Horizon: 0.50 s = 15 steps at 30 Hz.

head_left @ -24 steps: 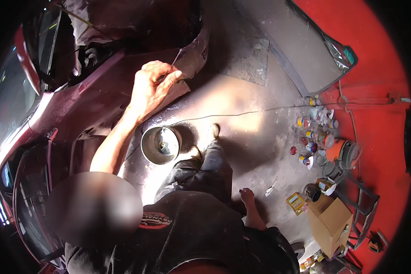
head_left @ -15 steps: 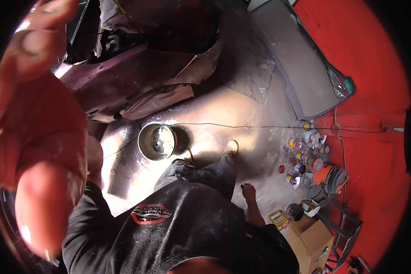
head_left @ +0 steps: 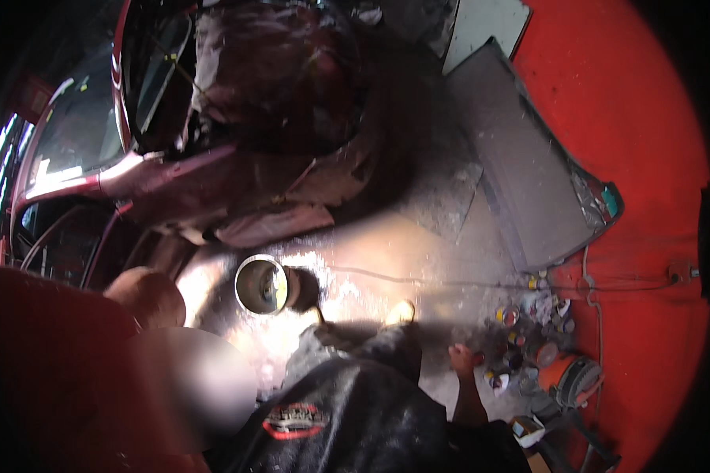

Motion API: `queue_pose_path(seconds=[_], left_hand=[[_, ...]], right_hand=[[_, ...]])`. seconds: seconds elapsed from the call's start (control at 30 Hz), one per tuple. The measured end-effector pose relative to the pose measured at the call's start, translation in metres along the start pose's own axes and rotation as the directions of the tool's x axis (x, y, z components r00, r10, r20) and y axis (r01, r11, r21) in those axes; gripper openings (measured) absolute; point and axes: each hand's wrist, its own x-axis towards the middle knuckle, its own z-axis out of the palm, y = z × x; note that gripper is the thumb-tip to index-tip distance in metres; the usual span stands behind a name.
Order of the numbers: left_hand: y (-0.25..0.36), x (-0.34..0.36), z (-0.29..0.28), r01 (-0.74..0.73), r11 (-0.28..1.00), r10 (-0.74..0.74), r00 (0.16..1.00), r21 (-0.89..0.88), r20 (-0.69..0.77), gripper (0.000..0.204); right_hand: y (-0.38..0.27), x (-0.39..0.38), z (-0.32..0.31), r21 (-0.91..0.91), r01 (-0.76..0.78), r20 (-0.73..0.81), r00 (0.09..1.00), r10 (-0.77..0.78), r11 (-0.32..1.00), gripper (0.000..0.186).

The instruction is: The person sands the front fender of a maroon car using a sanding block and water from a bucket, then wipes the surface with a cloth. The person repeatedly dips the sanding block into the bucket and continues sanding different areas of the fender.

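Observation:
My left hand [head_left: 146,355] is raised very close to the lens at the lower left, dark red and badly blurred. One rounded, fingertip-like shape shows above a pale smear; what the fingers hold, if anything, is hidden. My right hand [head_left: 463,359] hangs low beside my right leg, its fingers loosely bent and slightly apart, with nothing plainly in it. Small cans and jars stand on the floor close to that hand in the picture. Before my feet is a round metal bucket [head_left: 239,285] with some pale matter inside.
A dark red car body [head_left: 189,185] with an open front fills the upper left. A large grey panel [head_left: 525,165] leans by the red wall [head_left: 647,158]. Several cans [head_left: 508,316] and an orange-and-black machine [head_left: 572,381] crowd the right side. A cord [head_left: 418,280] crosses the floor.
My left hand has come down from the upper left to the lower left. The view has shifted, showing more of the car. My right hand now appears farther right, nearer the cans.

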Motion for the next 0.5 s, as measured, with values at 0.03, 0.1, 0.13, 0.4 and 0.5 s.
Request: queue_pose_path(seconds=[0.03,0.1,0.13,0.4,0.5], left_hand=[[0.003,0.009,-0.002,0.022,0.999,-0.023,0.999,0.044,0.031,0.036],[0.004,0.031,0.0,0.057,0.994,-0.064,0.996,0.098,0.066,0.037],[0.006,0.042,-0.002,0.076,0.988,-0.088,0.992,0.134,0.09,0.038],[0.034,0.057,0.033,0.103,0.989,-0.097,0.993,0.104,-0.063,0.046],[0.049,0.072,0.021,0.03,0.976,-0.018,0.998,0.215,-0.057,0.049]], right_hand=[[0.02,0.012,0.0,-0.064,0.001,0.026,1.0,0.001,0.998,0.05],[0.018,0.023,-0.022,-0.073,-0.028,0.036,0.999,0.031,0.997,0.048],[-0.037,0.019,-0.06,-0.124,-0.088,0.075,0.992,0.098,0.988,0.047],[-0.086,0.021,-0.14,-0.056,-0.079,0.237,0.967,0.09,0.995,0.048],[-0.033,0.077,-0.043,0.059,0.106,-0.042,0.994,-0.103,0.993,0.044]])
